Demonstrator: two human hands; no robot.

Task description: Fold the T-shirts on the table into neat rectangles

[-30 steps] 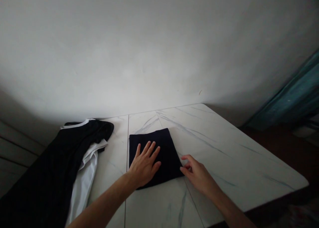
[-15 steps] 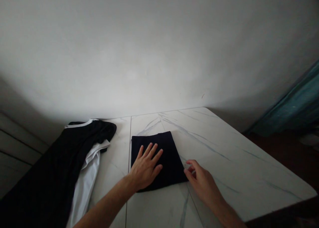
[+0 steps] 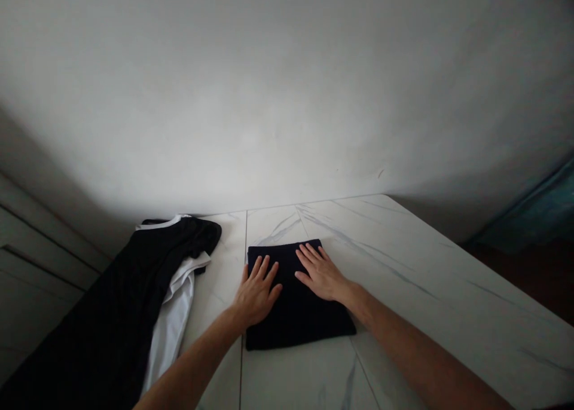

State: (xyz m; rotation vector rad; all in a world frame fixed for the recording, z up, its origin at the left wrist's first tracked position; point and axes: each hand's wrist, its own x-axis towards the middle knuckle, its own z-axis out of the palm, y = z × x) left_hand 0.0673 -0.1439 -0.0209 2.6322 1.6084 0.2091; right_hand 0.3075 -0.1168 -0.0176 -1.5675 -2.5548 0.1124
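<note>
Head view: left hand and right hand lie flat on a dark folded cloth

At the far left are some pale boards with dark lines between them. Next to them is a big black top. It has a white edge near the wall. A shiny white cloth pokes out along its right side, and I can't tell if the two are joined.

Then comes a thin dark line that runs down the bench. The dark cloth sits on the bench just right of this line, in the middle, well apart from the black top. It is flat, with four sides, and looks very dark blue or black.

The left hand is on the left part of the cloth. Its fingers are spread wide, so its grip is wide and holds nothing. The right hand is on the right part, near the far edge. It is flat too, palm down, with its thumb out to the side, and its grip is not closed around anything. The two hands do not touch.

More to the right, the bench is white with grey streaks. Past its edge are a dark red-brown floor and something blue-green, too dim to name.
</note>
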